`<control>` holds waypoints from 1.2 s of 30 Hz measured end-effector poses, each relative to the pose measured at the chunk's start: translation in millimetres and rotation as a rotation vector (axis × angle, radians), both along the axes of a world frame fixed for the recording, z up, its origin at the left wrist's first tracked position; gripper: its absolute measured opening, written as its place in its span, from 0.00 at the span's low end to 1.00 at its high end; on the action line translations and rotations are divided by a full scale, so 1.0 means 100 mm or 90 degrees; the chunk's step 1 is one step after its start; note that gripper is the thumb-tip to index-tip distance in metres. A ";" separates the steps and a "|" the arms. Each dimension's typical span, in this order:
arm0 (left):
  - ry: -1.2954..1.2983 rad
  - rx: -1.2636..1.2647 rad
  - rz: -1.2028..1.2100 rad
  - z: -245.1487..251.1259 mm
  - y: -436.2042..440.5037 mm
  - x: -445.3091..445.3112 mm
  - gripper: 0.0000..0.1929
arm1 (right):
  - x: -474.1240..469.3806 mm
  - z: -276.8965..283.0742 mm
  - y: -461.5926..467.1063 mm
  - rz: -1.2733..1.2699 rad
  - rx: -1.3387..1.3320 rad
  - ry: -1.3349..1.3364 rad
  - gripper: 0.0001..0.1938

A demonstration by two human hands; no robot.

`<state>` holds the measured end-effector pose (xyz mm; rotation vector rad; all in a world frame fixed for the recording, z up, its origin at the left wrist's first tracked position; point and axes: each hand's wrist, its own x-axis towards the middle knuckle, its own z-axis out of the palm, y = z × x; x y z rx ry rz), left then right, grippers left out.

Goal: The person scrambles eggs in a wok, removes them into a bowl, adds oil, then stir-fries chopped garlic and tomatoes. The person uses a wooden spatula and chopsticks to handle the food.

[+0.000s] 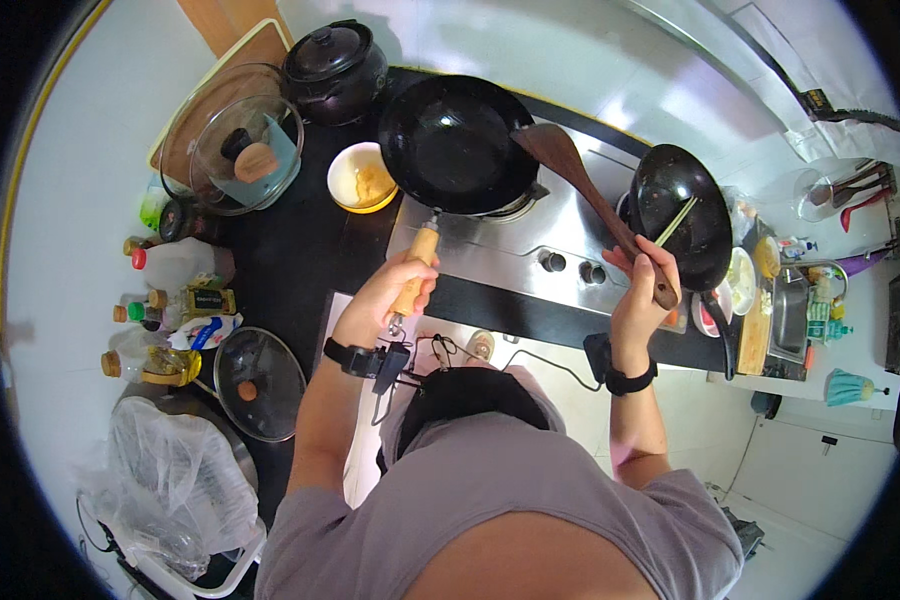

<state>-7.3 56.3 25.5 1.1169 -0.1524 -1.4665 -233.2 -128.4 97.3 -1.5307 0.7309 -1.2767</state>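
Observation:
My left hand is wrapped around the wooden handle of a black wok, over the left part of a steel gas hob. In my right hand is a dark wooden spatula, gripped near the end of its handle. Its blade points up and left, overlapping the wok's right rim in view; whether the two touch I cannot tell. Left of the wok stands a bowl holding something yellow. A second dark pan sits beyond my right hand, with chopsticks resting in it.
A lidded dark pot stands at the back left. Glass lids, oil bottles and a plastic-covered rack line the left counter. At right are plates of food, a cutting board and a sink.

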 end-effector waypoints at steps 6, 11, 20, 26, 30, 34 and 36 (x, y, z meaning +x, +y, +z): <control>-0.004 -0.025 -0.043 -0.14 -0.37 -0.16 0.12 | -0.15 -0.17 -0.09 0.015 0.055 0.022 0.10; 0.014 -0.031 -0.064 -0.27 -0.55 -0.17 0.13 | 0.12 -0.59 -0.15 0.107 0.190 0.031 0.11; -0.069 0.029 -0.138 -0.37 -0.53 -0.12 0.37 | 0.12 -1.09 -0.20 0.261 0.301 0.092 0.22; -0.356 0.036 0.354 -0.22 0.51 0.54 0.18 | -0.01 -1.31 -0.06 0.487 0.474 0.349 0.15; -0.553 0.184 0.780 -0.09 1.54 0.89 0.12 | -0.08 -1.38 0.31 0.805 0.524 0.619 0.12; -0.892 0.514 1.057 -0.03 2.66 1.08 0.17 | 0.26 -1.40 0.86 0.995 0.394 0.763 0.13; -0.899 0.645 1.126 -0.06 3.05 1.13 0.19 | 0.51 -1.33 1.23 1.015 0.336 0.688 0.13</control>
